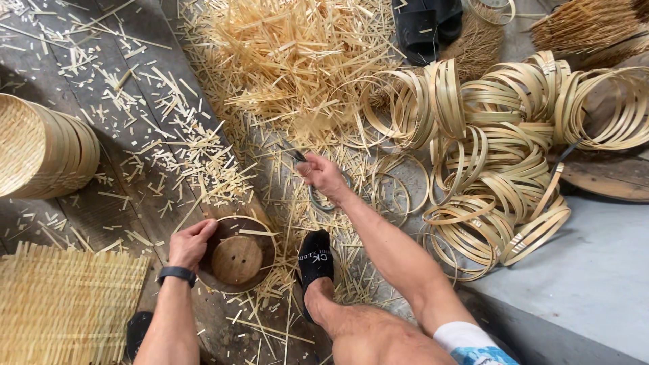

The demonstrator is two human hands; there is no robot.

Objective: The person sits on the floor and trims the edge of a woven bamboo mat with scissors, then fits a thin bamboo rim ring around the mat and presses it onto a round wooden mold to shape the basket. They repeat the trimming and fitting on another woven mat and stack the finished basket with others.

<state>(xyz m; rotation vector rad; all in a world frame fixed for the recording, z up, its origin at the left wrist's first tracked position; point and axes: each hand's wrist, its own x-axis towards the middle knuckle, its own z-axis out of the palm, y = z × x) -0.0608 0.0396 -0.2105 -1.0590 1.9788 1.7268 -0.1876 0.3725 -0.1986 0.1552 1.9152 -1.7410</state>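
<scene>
Head view, looking down at a plank floor (pixel 145 40) strewn with pale bamboo offcuts. At lower centre-left of the frame the left hand (pixel 190 243) rests on the rim of a round wooden mould (pixel 236 255), a dark ring with a lighter disc in its middle that has two small holes. Its fingers curl over the mould's left edge; the grip is closed on that rim. A black wristband (pixel 176 274) sits on the left wrist.

Near the centre of the frame the right hand (pixel 323 176) is stretched forward, its fingers pinched shut on a thin dark tool (pixel 298 155) whose tip points toward the upper left. What kind of tool it is cannot be told. Just below and to the right of this hand a thin bamboo hoop (pixel 323 203) lies on the floor among the scraps.

A foot in a black sock (pixel 316 260) stands just right of the mould, with the bare knee at the lower edge.

A big heap of bamboo slivers (pixel 297 61) fills the upper centre. To its right, across the upper right and middle right, lies a tangle of bamboo strip hoops (pixel 500 169). At the left edge stands a stack of woven round trays (pixel 44 152) on its side, and a flat woven bamboo mat (pixel 64 307) fills the lower left corner. A grey slab (pixel 588 277) takes the lower right.
</scene>
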